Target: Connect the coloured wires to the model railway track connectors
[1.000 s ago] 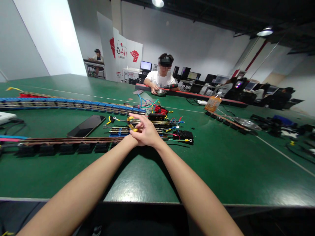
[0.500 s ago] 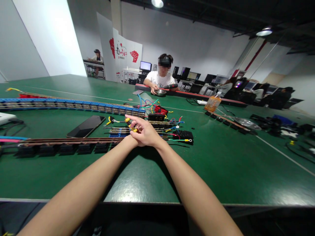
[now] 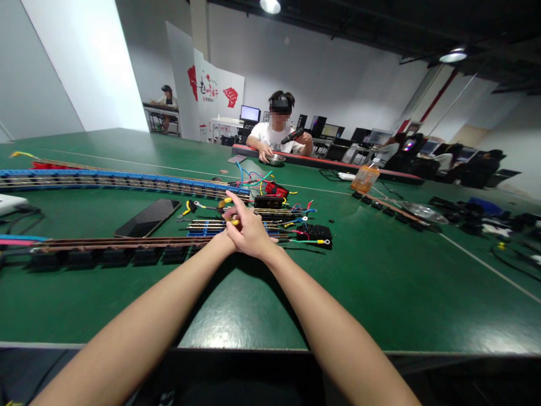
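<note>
My two forearms meet over the green table (image 3: 380,270). My right hand (image 3: 250,231) lies over my left hand (image 3: 220,239) and hides its fingers. The right index finger points forward and up, while the other fingers curl round a small yellow-handled tool (image 3: 234,222). Both hands hover just above a short blue terminal strip (image 3: 205,228) and brass rails with coloured wires (image 3: 296,221). A black terminal block (image 3: 315,231) sits just right of my hands.
A dark phone (image 3: 149,217) lies to the left, with small pliers (image 3: 190,207) beside it. A long blue rail (image 3: 118,179) and a rail on black blocks (image 3: 105,251) cross the left side. An orange bottle (image 3: 366,177) stands far right. A person (image 3: 279,135) sits opposite.
My right index finger has straightened and shifted slightly right over the yellow tool. The person opposite has lifted a black tool off the table.
</note>
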Available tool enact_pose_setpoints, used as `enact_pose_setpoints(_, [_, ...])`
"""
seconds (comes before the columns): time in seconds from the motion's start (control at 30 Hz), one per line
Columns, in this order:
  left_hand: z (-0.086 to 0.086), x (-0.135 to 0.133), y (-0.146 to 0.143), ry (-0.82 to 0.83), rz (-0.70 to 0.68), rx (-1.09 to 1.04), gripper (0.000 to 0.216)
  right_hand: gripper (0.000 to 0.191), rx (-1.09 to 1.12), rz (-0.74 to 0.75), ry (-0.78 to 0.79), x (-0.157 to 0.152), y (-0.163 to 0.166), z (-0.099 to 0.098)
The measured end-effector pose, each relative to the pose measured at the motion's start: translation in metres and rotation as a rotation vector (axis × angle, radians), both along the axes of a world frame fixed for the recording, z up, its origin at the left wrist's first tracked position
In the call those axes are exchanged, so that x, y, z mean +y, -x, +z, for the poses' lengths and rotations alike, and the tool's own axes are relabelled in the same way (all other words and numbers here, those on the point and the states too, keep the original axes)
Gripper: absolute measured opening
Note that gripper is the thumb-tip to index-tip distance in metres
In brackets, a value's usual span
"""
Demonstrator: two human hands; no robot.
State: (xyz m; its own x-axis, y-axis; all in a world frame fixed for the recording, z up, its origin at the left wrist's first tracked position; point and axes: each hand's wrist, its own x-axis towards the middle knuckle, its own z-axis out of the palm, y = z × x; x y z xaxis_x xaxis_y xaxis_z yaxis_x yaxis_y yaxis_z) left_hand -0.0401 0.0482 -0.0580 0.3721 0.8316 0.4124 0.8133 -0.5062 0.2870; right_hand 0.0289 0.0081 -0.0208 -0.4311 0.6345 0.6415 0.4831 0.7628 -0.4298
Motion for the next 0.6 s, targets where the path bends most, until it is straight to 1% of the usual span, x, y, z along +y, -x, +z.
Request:
enact_pose_setpoints(0.1, [-0.009,0.007,0.002,0.068,0.002,0.044,0.073,0.070,0.049,-0.018,-0.004,0.001,0.000,-0.002])
enact_pose_setpoints(0.17, [-0.012,0.011,0.004,0.084,-0.007,0.059,0.072,0.071,0.051,-0.028,-0.019,0.002,0.000,-0.004])
enact_pose_setpoints(0.27, [-0.014,0.017,0.008,0.125,-0.058,0.109,0.070,0.071,0.056,-0.042,-0.039,0.002,0.000,-0.005])
enact_pose_setpoints(0.43, [-0.020,0.025,0.013,0.158,-0.109,0.150,0.069,0.068,0.140,-0.006,-0.034,0.001,0.001,-0.007])
enact_pose_setpoints(0.5, [-0.018,0.024,0.014,0.150,-0.139,0.160,0.068,0.068,0.196,-0.004,-0.021,0.001,0.002,-0.008])
enact_pose_setpoints(0.6, [-0.006,0.015,0.016,0.097,-0.185,0.162,0.058,0.067,0.296,-0.026,0.011,0.001,0.003,-0.008])
